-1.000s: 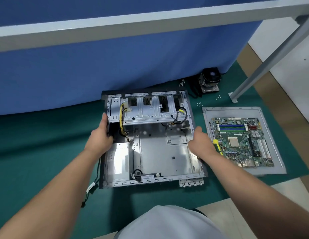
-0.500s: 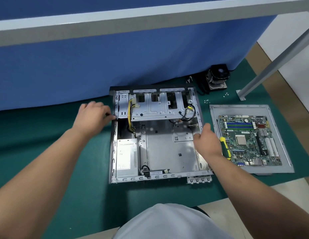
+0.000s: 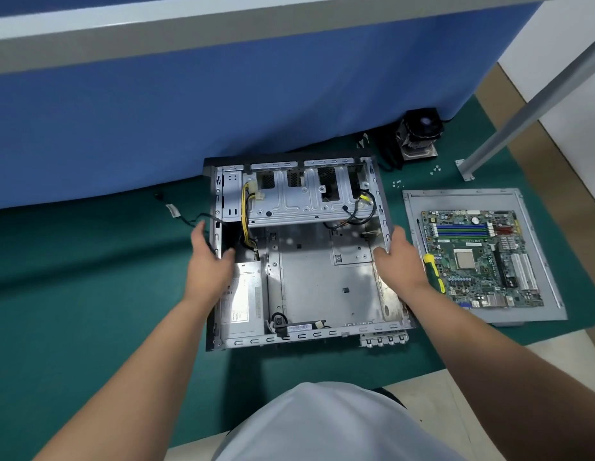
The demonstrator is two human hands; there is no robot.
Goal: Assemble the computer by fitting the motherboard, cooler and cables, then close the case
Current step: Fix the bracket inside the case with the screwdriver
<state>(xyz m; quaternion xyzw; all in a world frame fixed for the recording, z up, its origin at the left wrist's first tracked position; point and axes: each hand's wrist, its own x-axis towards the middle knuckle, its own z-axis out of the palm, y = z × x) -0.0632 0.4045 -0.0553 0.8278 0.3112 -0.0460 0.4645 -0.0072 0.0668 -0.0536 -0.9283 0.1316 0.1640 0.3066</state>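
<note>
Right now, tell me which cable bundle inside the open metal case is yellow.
The yellow bundle at the case's left, beside the left hand; the right one is black.

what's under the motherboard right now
The motherboard lies on a grey metal side panel, which rests on the green mat. Whatever lies beneath the board's middle is covered.

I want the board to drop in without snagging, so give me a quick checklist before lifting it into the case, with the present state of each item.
1. Case lies flat, open side up: ok.
2. Floor of the case free of loose parts: ok.
3. Black cable at the far right corner hangs into the bay: not ok.
4. Motherboard within reach on the side panel: ok.
5. Hands free: not ok; left hand and right hand grip the case walls.
6. Screwdriver lies beside the board: ok.
</note>
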